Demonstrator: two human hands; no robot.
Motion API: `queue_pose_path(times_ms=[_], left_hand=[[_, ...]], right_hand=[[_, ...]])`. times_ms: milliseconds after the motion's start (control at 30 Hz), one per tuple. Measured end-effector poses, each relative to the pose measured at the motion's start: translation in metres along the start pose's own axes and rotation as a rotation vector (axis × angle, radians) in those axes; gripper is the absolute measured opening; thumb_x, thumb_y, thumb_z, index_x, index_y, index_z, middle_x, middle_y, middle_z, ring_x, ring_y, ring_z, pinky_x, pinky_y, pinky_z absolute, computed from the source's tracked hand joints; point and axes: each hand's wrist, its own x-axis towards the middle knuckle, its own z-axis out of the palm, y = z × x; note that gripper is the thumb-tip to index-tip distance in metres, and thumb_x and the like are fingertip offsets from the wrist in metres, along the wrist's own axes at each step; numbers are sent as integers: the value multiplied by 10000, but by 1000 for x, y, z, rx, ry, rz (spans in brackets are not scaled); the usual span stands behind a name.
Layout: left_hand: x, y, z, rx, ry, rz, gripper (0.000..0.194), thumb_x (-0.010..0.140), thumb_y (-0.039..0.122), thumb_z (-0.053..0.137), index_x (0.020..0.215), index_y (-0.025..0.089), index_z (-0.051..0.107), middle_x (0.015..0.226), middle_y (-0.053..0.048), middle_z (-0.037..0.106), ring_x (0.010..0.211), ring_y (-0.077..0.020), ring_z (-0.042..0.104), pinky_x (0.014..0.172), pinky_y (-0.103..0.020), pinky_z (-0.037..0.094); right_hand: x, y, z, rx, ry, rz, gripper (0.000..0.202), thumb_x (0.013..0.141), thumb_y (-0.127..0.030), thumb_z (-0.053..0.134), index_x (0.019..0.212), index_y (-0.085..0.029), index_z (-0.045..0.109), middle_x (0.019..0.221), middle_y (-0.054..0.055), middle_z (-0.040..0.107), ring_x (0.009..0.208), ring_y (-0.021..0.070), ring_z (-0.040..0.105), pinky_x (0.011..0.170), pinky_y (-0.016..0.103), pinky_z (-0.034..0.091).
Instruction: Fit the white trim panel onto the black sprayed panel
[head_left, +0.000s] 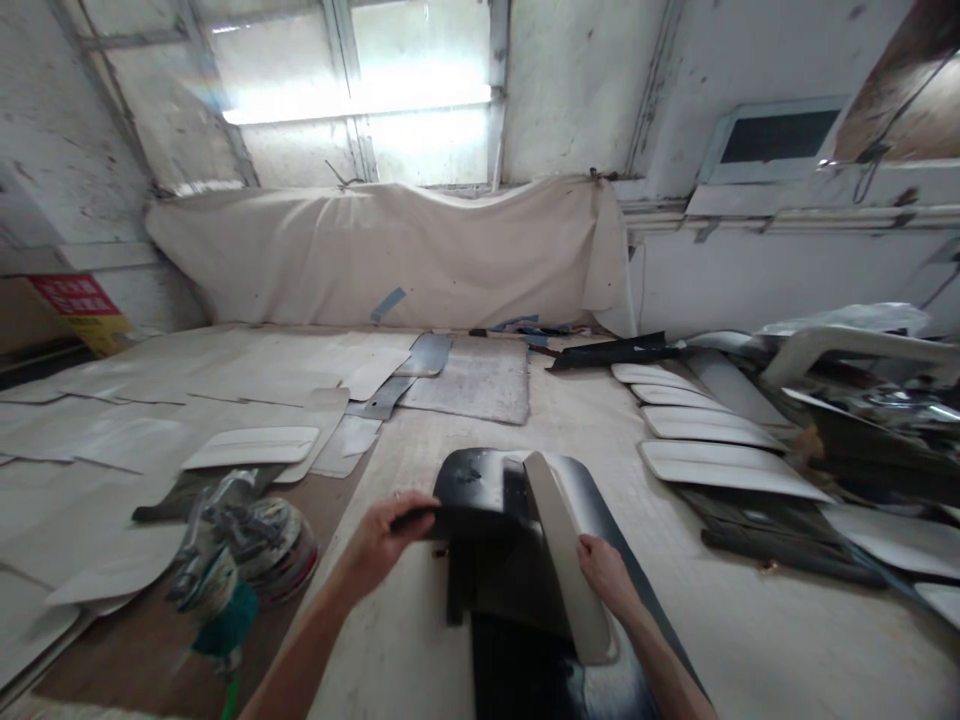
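Observation:
In front of me on the table lies a black panel (pixel 637 540) with a rounded far end and whitish, sprayed-looking patches. My left hand (pixel 394 530) pinches the left end of a dark flap (pixel 480 522), raised and slightly blurred across the panel's left side. My right hand (pixel 600 568) grips the right edge of a long beige padded-looking strip (pixel 559 545), which stands lengthwise along the panel. Dark material (pixel 517 580) shows beneath the flap, left of the strip. The panel's near end runs out of view, and my right forearm covers part of it.
A spray gun (pixel 225 590) rests by a stained pot (pixel 289 555) at the left. Pale sheets (pixel 97 440) spread over the left side. Several beige panels (pixel 712 425) lie in a row at the right, near dark cloth (pixel 780 540). Beige cloth (pixel 390 250) hangs behind.

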Motion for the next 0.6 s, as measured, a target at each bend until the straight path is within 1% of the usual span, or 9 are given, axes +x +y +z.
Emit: queue_pose_path(times_ms=[33,100,133,200,267,333,400,500,600], left_hand=[[-23,-3,13,-5,-134,-33,186,774,319,553,851,206,679,834,-18,672,822,-160,594,760,-255,442],[-60,-13,36,-29,-302,-90,162,775,286,559,835,219,694,857,-29,681,828,-155,604,758,-249,447],[-74,-20,46,-26,-348,-108,142,758,265,578,811,219,702,847,-32,686,823,-154,607,756,-246,448],[-94,-35,62,-18,-388,-129,117,708,216,614,772,216,712,815,-35,693,803,-155,615,738,-240,451],[-107,-53,74,-29,-389,-130,131,661,176,634,756,213,716,798,-33,700,789,-156,622,729,-239,452],[-118,-76,83,-38,-428,-97,133,640,188,654,753,212,718,805,-31,706,790,-159,627,741,-246,449],[-129,-99,93,-8,-513,-49,111,642,267,683,735,215,717,814,-29,706,798,-162,624,778,-265,440],[-144,-130,107,57,-618,-26,213,645,425,700,729,230,710,854,-18,700,833,-165,606,845,-302,417],[-152,-145,115,47,-671,-17,319,667,520,658,771,223,709,895,-25,695,866,-169,597,861,-311,410]], right_hand=[[-1,-1,-1,-5,10,-21,325,863,-150,311,722,-168,603,733,91,685,742,188,644,626,249,369],[-3,-3,-1,-17,27,-65,308,860,-152,322,738,-165,605,743,92,684,758,190,640,648,251,372],[-4,-6,-1,-24,34,-85,304,858,-151,324,745,-163,606,740,92,683,759,193,638,654,253,374],[-6,-11,0,-37,48,-121,297,851,-150,331,760,-156,614,734,94,682,761,199,638,666,259,380],[-9,-19,1,-48,61,-148,291,845,-151,342,786,-156,627,752,99,688,775,202,638,675,260,388],[-13,-28,2,-60,73,-168,282,841,-161,358,817,-158,639,782,105,694,793,205,637,684,261,397],[-15,-36,4,-70,81,-188,278,843,-173,371,869,-147,647,818,113,697,817,211,634,700,266,411],[-18,-45,7,-88,87,-209,285,848,-186,384,934,-113,646,848,124,696,841,222,629,735,282,425],[-19,-52,11,-112,91,-211,275,848,-185,396,921,-103,648,836,121,691,841,226,627,752,292,427]])
